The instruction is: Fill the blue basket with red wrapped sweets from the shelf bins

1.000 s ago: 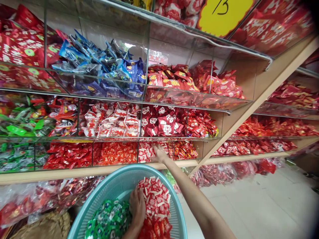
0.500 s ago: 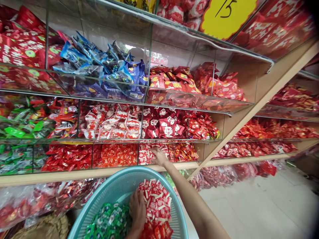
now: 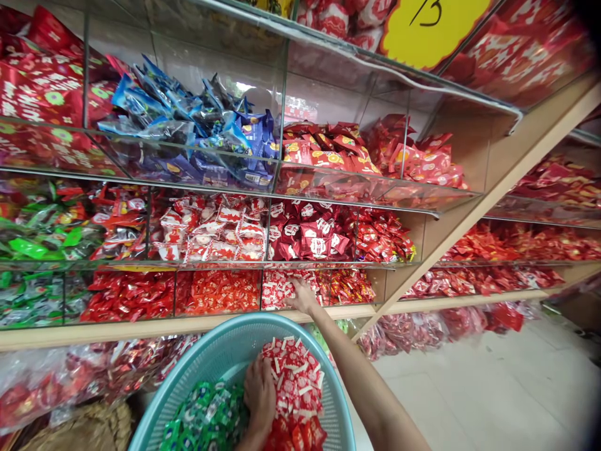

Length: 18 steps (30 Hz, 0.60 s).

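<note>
while green sweets (image 3: 204, 416) lie beside the unclenched left grip (image 3: 260, 389), shelved candies (image 3: 276, 291) lie at the right grip (image 3: 304, 297), whose closure i can't tell.

Basket (image 3: 220, 356) stands before the shelf (image 3: 141, 331).
In basket: left hand (image 3: 260, 386) between left candy heap (image 3: 206, 414) and right candy heap (image 3: 298, 379). Beyond its far rim: right hand (image 3: 303, 297), at the shelf's lowest row. Basket's right: floor (image 3: 451, 388).
</note>
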Each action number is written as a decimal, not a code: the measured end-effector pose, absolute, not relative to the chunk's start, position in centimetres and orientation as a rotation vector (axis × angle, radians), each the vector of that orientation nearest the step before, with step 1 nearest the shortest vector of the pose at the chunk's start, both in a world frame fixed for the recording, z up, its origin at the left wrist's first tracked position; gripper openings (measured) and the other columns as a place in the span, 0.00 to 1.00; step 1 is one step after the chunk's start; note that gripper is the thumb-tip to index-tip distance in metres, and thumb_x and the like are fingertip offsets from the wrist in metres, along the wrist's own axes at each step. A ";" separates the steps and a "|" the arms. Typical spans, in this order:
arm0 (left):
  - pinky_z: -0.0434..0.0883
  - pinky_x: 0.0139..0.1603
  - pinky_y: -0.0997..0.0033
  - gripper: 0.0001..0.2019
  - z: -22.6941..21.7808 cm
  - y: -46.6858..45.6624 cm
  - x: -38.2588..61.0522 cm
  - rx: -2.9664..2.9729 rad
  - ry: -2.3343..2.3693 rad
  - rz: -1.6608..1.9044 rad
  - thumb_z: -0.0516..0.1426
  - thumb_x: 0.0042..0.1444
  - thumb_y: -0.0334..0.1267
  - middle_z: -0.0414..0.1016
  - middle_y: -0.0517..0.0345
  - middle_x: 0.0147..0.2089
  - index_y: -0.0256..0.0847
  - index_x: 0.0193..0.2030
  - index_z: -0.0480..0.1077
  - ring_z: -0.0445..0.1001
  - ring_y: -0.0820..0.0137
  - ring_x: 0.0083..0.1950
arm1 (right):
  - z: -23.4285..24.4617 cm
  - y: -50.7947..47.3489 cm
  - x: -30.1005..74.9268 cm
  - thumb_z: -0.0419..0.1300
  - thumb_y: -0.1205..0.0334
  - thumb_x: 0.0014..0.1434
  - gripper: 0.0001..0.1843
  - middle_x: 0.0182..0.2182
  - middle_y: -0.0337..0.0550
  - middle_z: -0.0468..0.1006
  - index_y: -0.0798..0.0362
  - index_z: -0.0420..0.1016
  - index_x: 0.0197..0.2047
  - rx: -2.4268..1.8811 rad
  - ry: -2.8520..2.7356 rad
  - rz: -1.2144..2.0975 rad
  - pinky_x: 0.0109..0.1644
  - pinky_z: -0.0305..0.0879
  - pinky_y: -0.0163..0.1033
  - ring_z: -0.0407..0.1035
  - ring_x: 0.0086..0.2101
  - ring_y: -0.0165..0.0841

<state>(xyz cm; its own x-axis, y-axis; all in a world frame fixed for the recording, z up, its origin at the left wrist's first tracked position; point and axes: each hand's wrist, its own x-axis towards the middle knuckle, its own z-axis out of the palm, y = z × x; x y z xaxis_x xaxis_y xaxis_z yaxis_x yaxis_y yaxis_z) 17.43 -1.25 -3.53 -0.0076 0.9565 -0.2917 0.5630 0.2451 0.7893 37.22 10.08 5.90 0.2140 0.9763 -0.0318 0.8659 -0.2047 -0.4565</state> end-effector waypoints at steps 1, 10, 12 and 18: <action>0.55 0.65 0.56 0.32 -3.5 -1.3 17.4 1.424 1.679 0.594 0.36 0.57 0.50 0.64 0.41 0.61 0.31 0.60 0.61 0.60 0.56 0.63 | 5.8 10.1 37.3 0.63 0.51 0.50 0.38 0.57 0.54 0.61 0.46 0.57 0.62 -2.140 -1.726 0.456 0.54 0.53 0.52 0.55 0.57 0.49; 0.58 0.63 0.55 0.30 -3.6 -1.3 17.5 1.390 1.719 0.629 0.37 0.57 0.50 0.65 0.43 0.60 0.35 0.58 0.63 0.62 0.57 0.63 | 5.0 10.3 37.8 0.60 0.61 0.51 0.22 0.47 0.48 0.69 0.50 0.67 0.51 -2.092 -1.692 0.410 0.48 0.58 0.43 0.62 0.49 0.41; 0.59 0.63 0.56 0.29 -3.4 -1.3 17.5 1.389 1.718 0.629 0.38 0.57 0.49 0.66 0.43 0.59 0.35 0.57 0.63 0.62 0.57 0.62 | 4.8 10.4 37.8 0.60 0.61 0.51 0.18 0.45 0.47 0.69 0.51 0.69 0.46 -2.098 -1.674 0.397 0.46 0.58 0.41 0.62 0.47 0.40; 0.57 0.64 0.55 0.30 -3.6 -1.3 17.5 1.375 1.708 0.602 0.37 0.57 0.50 0.63 0.43 0.61 0.35 0.59 0.62 0.61 0.57 0.62 | 4.5 10.4 37.8 0.62 0.61 0.47 0.12 0.41 0.46 0.70 0.52 0.70 0.37 -2.093 -1.647 0.396 0.40 0.57 0.39 0.63 0.41 0.38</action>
